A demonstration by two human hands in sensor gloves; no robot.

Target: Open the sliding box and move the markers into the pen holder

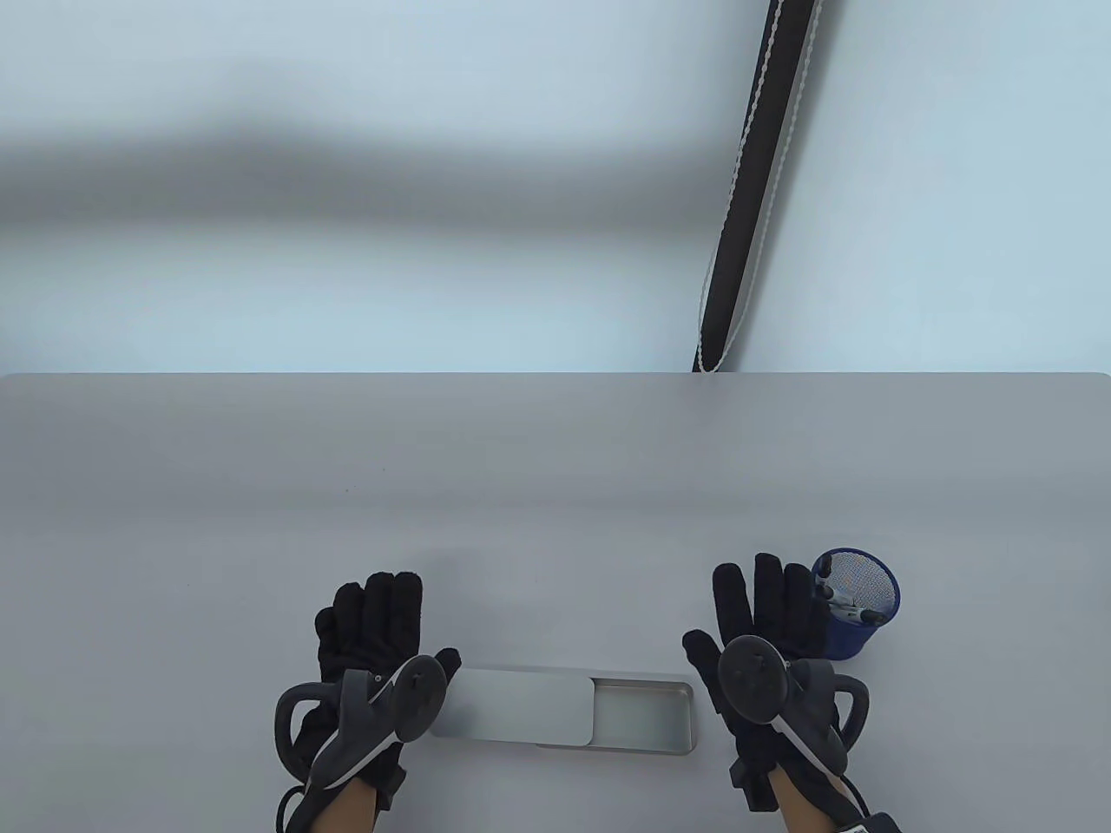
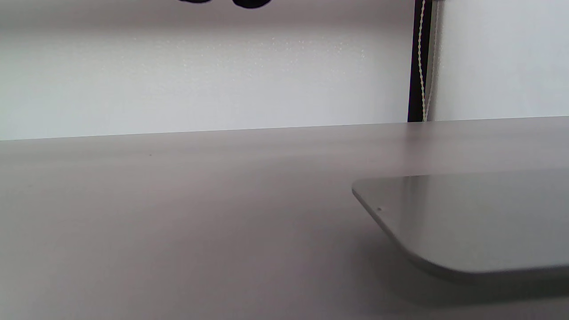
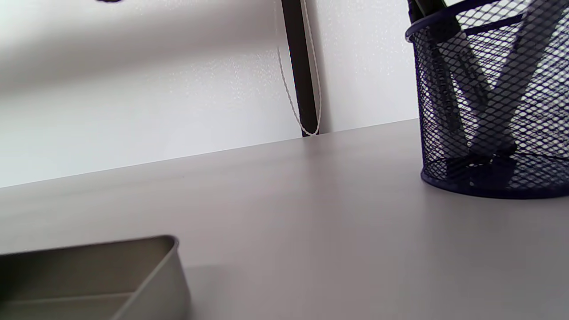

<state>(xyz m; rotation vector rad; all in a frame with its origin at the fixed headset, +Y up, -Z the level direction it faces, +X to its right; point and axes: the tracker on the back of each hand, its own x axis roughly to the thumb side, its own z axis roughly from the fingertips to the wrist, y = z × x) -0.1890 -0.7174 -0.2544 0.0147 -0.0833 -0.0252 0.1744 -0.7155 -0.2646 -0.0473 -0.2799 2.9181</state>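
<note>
Between flat hands (image 1: 573, 659), box (image 1: 564, 711) half-open

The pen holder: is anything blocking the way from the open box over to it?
Only the right hand lies between the sliding box and the pen holder. The markers already stand inside it, and the box's open part looks empty.

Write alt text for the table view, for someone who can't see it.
Two gloved hands, left and right, rest flat either side of a metal sliding box, its lid pushed left and the uncovered part empty. A blue mesh pen holder holding markers stands at right.
</note>
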